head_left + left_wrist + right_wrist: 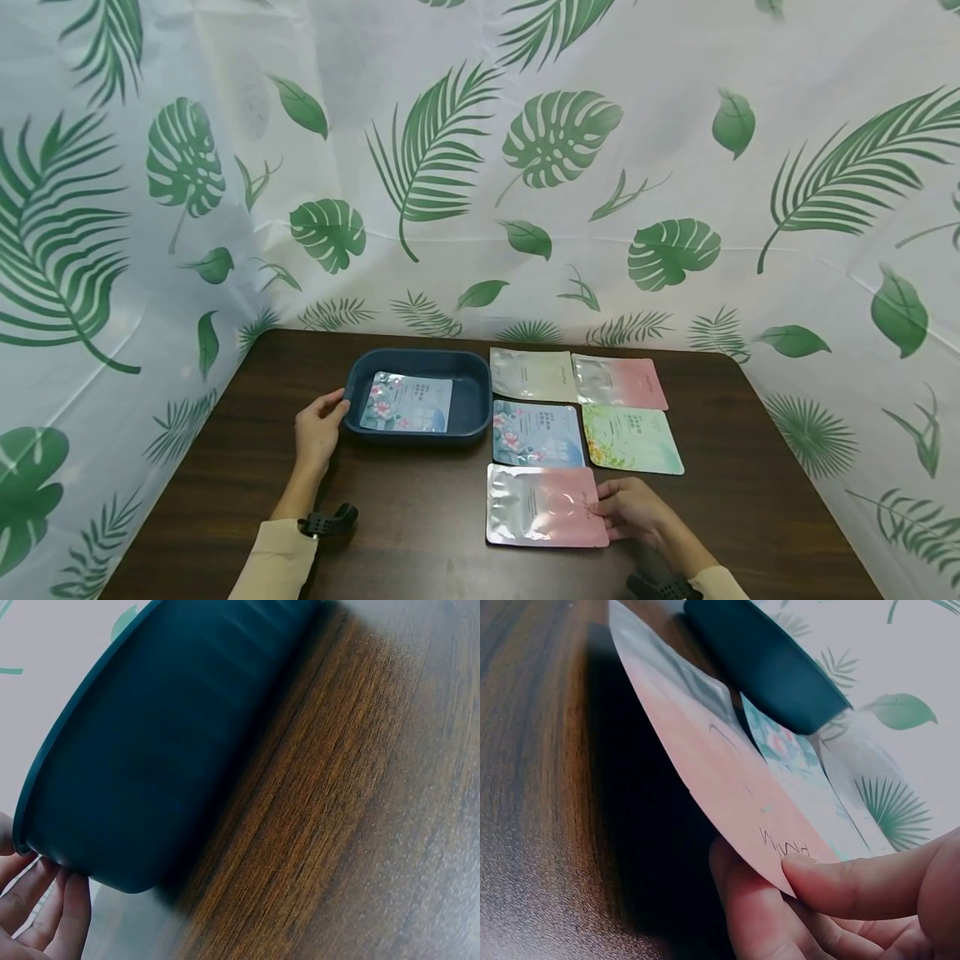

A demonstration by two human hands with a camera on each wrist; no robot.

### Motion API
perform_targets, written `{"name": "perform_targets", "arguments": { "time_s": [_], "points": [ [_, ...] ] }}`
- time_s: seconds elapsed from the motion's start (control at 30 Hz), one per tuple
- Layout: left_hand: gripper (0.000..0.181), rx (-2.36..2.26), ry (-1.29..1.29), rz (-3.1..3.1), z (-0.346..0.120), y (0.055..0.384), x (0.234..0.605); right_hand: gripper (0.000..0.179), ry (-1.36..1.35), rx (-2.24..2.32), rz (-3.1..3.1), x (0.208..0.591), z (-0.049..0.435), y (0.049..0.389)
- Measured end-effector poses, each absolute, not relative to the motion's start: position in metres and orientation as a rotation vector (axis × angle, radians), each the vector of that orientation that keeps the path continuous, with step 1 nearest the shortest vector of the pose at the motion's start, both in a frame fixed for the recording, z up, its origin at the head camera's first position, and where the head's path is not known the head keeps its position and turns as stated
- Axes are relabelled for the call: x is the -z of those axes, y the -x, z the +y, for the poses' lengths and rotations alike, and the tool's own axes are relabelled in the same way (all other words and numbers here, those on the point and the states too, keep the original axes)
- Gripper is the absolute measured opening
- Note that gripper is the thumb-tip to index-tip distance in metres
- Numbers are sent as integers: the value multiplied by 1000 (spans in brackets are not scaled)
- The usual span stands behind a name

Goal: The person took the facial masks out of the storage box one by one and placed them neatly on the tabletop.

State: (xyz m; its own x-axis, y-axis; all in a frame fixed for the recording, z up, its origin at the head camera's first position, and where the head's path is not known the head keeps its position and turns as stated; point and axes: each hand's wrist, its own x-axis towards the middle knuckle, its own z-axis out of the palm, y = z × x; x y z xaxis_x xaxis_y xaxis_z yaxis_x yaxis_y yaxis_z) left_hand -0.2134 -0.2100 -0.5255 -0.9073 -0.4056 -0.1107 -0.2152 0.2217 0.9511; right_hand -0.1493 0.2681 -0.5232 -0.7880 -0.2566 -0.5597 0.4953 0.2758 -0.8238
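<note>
My left hand (pixel 318 432) holds the left rim of a dark blue plastic basin (pixel 414 438), thumb on the rim and fingers against the outer wall in the left wrist view. A blue floral sheet mask packet (pixel 411 403) lies inside the basin. My right hand (pixel 639 512) pinches the right edge of a pink and silver sheet mask packet (pixel 543 507) between thumb and fingers. In the right wrist view this pink packet (pixel 720 765) is tilted, its held edge raised off the table.
Right of the basin lie a cream packet (pixel 532 375), another pink packet (pixel 621 383), a second blue floral packet (pixel 537 433) and a green packet (pixel 633 440). All rest on a dark wooden table (pixel 420 517). A leaf-print sheet (pixel 465 167) hangs behind it.
</note>
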Motion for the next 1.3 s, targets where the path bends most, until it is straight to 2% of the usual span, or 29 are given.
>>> {"name": "perform_targets", "arguments": {
  "time_s": [0.53,0.83,1.1,1.3],
  "points": [
    [36,1763,-597,-2325,-210,213,524,14,-405,1400,2226,521,264,153],
    [36,1754,-603,-2326,-208,212,524,12,-324,1231,2390,513,264,148],
    [36,1758,-596,-2328,-209,212,525,12,-276,1173,2452,503,270,159],
    [36,1768,-587,-2323,-210,213,525,24,-115,1367,2388,493,275,172]
  ]
}}
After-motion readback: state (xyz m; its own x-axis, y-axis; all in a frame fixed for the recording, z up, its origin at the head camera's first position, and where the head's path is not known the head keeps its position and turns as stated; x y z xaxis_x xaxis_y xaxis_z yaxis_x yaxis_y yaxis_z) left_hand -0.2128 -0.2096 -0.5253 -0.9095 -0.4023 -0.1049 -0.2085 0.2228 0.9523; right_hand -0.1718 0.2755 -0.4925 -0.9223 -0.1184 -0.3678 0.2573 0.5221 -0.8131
